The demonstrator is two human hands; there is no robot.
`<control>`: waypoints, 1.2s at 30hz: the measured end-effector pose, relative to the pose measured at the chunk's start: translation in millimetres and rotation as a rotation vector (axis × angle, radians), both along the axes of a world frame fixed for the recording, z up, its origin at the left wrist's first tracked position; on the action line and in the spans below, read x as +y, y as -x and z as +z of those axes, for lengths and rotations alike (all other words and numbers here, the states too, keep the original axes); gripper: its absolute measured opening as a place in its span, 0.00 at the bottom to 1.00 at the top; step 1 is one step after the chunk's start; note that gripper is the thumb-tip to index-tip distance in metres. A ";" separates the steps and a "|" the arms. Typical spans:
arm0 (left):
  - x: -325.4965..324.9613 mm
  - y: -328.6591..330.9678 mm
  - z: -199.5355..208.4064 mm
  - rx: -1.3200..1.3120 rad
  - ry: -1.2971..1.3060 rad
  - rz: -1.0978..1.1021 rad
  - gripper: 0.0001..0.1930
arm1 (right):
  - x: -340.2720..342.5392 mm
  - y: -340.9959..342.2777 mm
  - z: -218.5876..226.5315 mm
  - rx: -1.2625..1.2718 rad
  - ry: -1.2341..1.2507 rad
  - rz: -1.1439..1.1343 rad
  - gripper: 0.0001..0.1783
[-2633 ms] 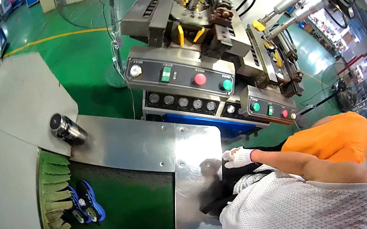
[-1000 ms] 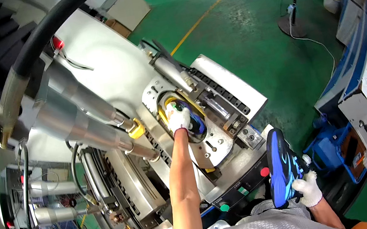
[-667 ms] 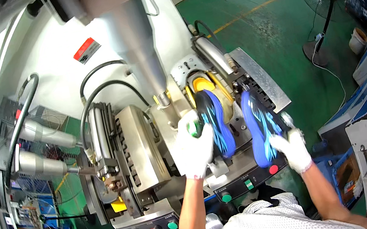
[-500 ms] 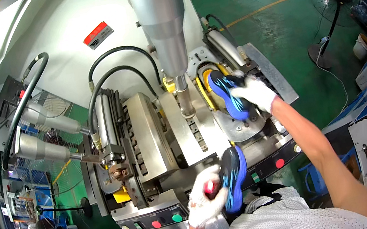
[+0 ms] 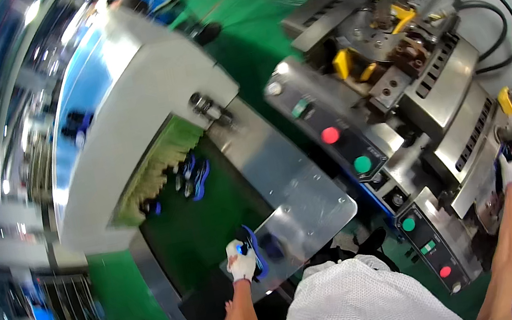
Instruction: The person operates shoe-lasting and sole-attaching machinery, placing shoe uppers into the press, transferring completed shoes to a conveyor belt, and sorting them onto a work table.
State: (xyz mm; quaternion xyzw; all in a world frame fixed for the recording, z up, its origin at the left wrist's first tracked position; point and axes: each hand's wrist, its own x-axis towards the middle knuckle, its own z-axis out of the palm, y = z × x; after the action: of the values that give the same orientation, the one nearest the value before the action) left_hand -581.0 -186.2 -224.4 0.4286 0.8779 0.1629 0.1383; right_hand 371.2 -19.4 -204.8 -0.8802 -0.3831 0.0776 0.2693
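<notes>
At the conveyor's near edge, my left hand [image 5: 241,262], in a white glove, is closed around a black-and-blue shoe [image 5: 257,254]. The shoe is over the bare metal end plate [image 5: 306,209], its blue sole turned to the right. Far to the right, my right hand [image 5: 510,174], also gloved, is at the machine's right-hand station. It grips a dark shoe [image 5: 498,172], of which only a small part shows. The fingertips there are small and partly hidden.
Several blue-and-black shoes [image 5: 194,179] are on the green conveyor belt [image 5: 195,239], by a fringed curtain [image 5: 158,167] at the white tunnel's [image 5: 143,104] mouth. Between conveyor and machine, a control panel [image 5: 325,127] carries red and green buttons. Yellow-padded clamps [image 5: 342,64] stand behind it.
The view has swung left to the conveyor. My left hand has carried its shoe from in front of the machine to the conveyor's end plate. My right hand remains at the machine's right station.
</notes>
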 end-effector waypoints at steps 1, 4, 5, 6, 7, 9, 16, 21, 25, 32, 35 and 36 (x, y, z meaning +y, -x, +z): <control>-1.3 8.3 -27.2 -0.035 0.042 0.049 0.23 | -11.8 -13.4 18.7 0.026 0.043 -0.021 0.35; -70.7 39.4 -41.6 0.132 0.067 0.075 0.21 | -1.6 123.2 37.0 -0.283 -0.064 0.038 0.41; -72.8 42.9 -47.3 0.101 0.155 0.061 0.23 | -12.9 198.0 56.8 -0.314 -0.228 0.083 0.43; -86.2 47.8 -47.0 0.097 0.185 0.074 0.23 | -23.8 297.5 92.1 -0.188 -0.171 0.104 0.43; -85.8 52.2 -52.2 0.082 0.199 0.059 0.23 | -39.0 354.4 93.8 -0.188 -0.244 0.205 0.42; -58.2 51.0 -35.1 -0.125 0.295 -0.003 0.23 | -75.8 431.8 66.3 -0.224 -0.137 0.266 0.46; 101.7 225.6 -22.8 0.062 -0.124 -0.189 0.26 | -96.4 464.8 -16.0 -0.573 0.534 0.391 0.64; 253.6 363.7 -23.8 0.188 -0.262 -0.042 0.31 | -125.5 467.3 4.7 -0.503 0.530 0.398 0.61; 293.9 375.8 -76.0 0.143 0.231 0.046 0.32 | -141.9 533.7 25.6 -0.331 0.659 0.363 0.54; 229.4 299.0 -125.4 0.330 0.131 -0.273 0.29 | -185.6 549.2 5.9 -0.020 0.781 0.360 0.52; 202.9 248.4 -104.8 0.198 0.245 -0.401 0.31 | -187.7 567.7 -5.6 0.023 0.716 0.400 0.51; 190.9 248.4 -105.0 0.155 0.214 -0.428 0.30 | -180.2 575.1 -2.6 0.055 0.705 0.436 0.51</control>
State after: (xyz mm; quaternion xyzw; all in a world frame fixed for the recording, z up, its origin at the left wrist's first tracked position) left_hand -829.4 4.7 -329.4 0.5989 0.7873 0.0027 0.1464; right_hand -204.0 -199.6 -207.5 -0.8144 -0.5030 0.2827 -0.0615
